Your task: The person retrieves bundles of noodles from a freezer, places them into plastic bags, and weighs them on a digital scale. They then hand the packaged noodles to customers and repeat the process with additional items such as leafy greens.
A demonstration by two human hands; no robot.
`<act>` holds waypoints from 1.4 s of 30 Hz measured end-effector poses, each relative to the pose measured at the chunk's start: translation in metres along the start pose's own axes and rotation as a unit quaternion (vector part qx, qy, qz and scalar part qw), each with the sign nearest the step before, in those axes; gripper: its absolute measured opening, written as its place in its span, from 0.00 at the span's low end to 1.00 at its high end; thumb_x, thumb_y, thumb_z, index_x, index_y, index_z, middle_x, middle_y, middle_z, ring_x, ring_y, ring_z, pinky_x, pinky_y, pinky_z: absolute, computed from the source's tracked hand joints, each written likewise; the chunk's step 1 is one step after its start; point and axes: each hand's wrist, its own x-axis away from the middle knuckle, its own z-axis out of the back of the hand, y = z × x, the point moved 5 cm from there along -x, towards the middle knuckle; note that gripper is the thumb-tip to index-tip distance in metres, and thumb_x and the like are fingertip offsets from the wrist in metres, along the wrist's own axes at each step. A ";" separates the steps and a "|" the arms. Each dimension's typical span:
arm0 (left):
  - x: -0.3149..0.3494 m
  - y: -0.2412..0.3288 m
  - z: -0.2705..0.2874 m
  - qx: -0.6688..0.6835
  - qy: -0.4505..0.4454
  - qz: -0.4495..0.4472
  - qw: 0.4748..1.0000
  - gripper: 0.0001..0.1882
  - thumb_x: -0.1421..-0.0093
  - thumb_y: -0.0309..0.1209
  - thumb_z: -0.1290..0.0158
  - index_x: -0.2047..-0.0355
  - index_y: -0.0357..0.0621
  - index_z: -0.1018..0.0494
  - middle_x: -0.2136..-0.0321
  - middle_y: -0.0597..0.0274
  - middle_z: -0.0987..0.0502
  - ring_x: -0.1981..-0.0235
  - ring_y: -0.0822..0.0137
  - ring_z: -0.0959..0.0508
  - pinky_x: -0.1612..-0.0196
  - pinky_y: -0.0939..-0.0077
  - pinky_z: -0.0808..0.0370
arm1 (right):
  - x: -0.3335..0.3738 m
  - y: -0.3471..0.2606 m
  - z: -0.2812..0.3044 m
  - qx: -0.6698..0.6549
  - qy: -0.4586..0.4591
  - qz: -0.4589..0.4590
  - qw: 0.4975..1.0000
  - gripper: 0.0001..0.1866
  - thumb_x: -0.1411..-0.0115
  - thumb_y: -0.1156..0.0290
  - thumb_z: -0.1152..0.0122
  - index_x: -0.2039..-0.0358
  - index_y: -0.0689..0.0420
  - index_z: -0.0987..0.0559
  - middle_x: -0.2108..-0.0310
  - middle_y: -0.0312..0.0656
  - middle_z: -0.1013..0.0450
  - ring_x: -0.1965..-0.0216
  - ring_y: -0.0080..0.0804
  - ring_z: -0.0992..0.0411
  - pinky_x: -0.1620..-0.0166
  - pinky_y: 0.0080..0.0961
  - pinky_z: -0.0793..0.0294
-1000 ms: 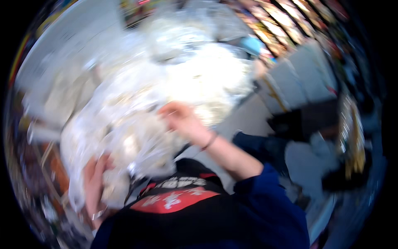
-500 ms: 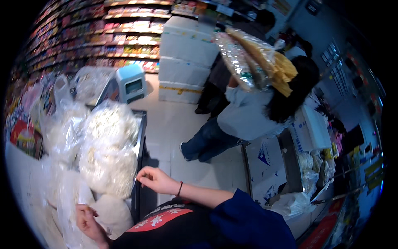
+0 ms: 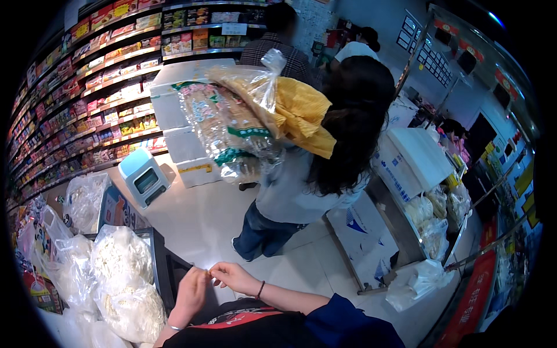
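Note:
My left hand (image 3: 192,292) and my right hand (image 3: 237,277) meet at the fingertips in front of my body. The fingers of both are curled into a pinch; anything between them is too small to make out. Just left of them stands a dark-edged table or case (image 3: 162,261), bearing clear plastic bags. One bag of pale, noodle-like strands (image 3: 120,253) lies toward the back, and a fuller bag (image 3: 129,307) is nearer me. Neither hand touches the bags.
Ahead, a person in a white top (image 3: 296,191) carries long clear packages (image 3: 226,124) and a yellow bundle (image 3: 301,110). White foam boxes (image 3: 185,145) and a light-blue scale (image 3: 144,177) stand beyond the table. Snack shelves (image 3: 116,75) line the left; cartons (image 3: 362,243) sit right.
My left hand has left the bags and come up to my right hand, and their fingertips now meet. The view has turned right. The person with the packages appears closer.

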 end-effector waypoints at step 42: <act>-0.166 -0.294 0.077 0.102 0.125 0.301 0.940 0.20 0.40 0.39 0.49 0.51 0.39 0.31 0.50 0.48 0.33 0.56 0.53 0.24 0.53 0.64 0.28 | -0.325 -0.043 0.073 0.352 -0.001 0.006 0.936 0.10 0.37 0.69 0.44 0.72 0.62 0.23 0.82 0.34 0.30 0.79 0.19 0.31 0.74 0.18 0.33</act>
